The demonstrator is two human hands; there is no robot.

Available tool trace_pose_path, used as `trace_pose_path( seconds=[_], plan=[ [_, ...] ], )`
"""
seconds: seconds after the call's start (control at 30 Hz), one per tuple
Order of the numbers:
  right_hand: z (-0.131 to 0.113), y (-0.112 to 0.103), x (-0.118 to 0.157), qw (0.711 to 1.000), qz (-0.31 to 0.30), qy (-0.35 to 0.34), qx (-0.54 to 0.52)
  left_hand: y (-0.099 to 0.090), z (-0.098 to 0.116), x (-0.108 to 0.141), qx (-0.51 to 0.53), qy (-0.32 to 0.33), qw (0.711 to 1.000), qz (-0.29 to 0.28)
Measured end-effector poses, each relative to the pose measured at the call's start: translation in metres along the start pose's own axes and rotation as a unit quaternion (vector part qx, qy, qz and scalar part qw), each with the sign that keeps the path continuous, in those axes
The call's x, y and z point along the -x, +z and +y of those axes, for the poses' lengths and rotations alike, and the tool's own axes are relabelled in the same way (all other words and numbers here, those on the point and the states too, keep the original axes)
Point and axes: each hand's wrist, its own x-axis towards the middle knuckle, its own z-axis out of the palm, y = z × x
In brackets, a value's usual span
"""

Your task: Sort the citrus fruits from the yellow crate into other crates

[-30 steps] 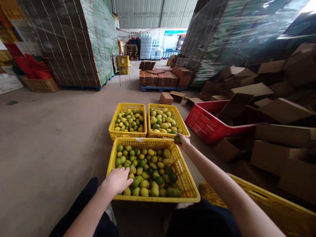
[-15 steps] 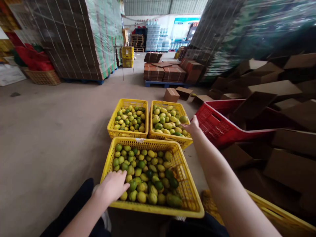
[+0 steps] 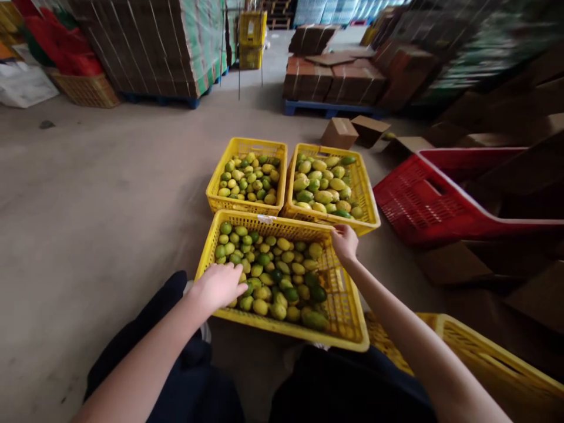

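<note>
Left hand [image 3: 220,286] loosely spread, over lemons [image 3: 288,257] at nine o'clock in the near yellow crate [image 3: 346,314]! Right hand [image 3: 345,242] curled at two, can't tell if it's holding anything; rear crates [image 3: 361,187] at eleven and one.

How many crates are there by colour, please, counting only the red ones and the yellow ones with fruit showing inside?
Yellow crates with fruit showing: 3 (near crate, far left crate, far right crate)
Red crate: 1
Total: 4
</note>
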Motion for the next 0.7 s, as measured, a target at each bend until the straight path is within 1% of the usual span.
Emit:
trace_pose_path(
  seconds=[0.07, 0.13, 0.2, 0.27, 0.3, 0.4, 0.47, 0.53, 0.6, 0.7],
  plan=[
    [0.004, 0.024, 0.01, 0.994, -0.075, -0.034, 0.075, -0.003, -0.008, -0.003, -0.017, -0.022, 1.0, 0.001],
    [0.012, 0.054, 0.026, 0.975, -0.166, -0.052, 0.14, -0.006, -0.015, -0.005, -0.035, -0.042, 0.998, 0.007],
    [0.025, 0.087, 0.043, 0.953, -0.224, -0.056, 0.197, -0.009, -0.018, -0.005, -0.041, -0.052, 0.998, 0.011],
    [0.039, 0.119, 0.057, 0.937, -0.251, -0.05, 0.239, -0.012, -0.018, -0.004, -0.036, -0.053, 0.998, 0.014],
    [0.044, 0.133, 0.061, 0.932, -0.254, -0.04, 0.256, -0.013, -0.016, -0.002, -0.033, -0.054, 0.998, 0.015],
    [0.056, 0.167, 0.067, 0.924, -0.252, 0.002, 0.289, -0.015, -0.01, 0.002, -0.022, -0.06, 0.998, 0.025],
    [0.06, 0.18, 0.068, 0.922, -0.245, 0.028, 0.297, -0.016, -0.007, 0.004, -0.011, -0.057, 0.998, 0.03],
    [0.06, 0.186, 0.07, 0.926, -0.234, 0.042, 0.293, -0.018, -0.006, 0.005, 0.0, -0.055, 0.998, 0.036],
    [0.057, 0.184, 0.074, 0.934, -0.223, 0.046, 0.274, -0.021, -0.008, 0.006, 0.003, -0.061, 0.997, 0.044],
    [0.042, 0.169, 0.082, 0.952, -0.212, 0.048, 0.217, -0.025, -0.013, 0.007, 0.005, -0.069, 0.996, 0.05]
  ],
)
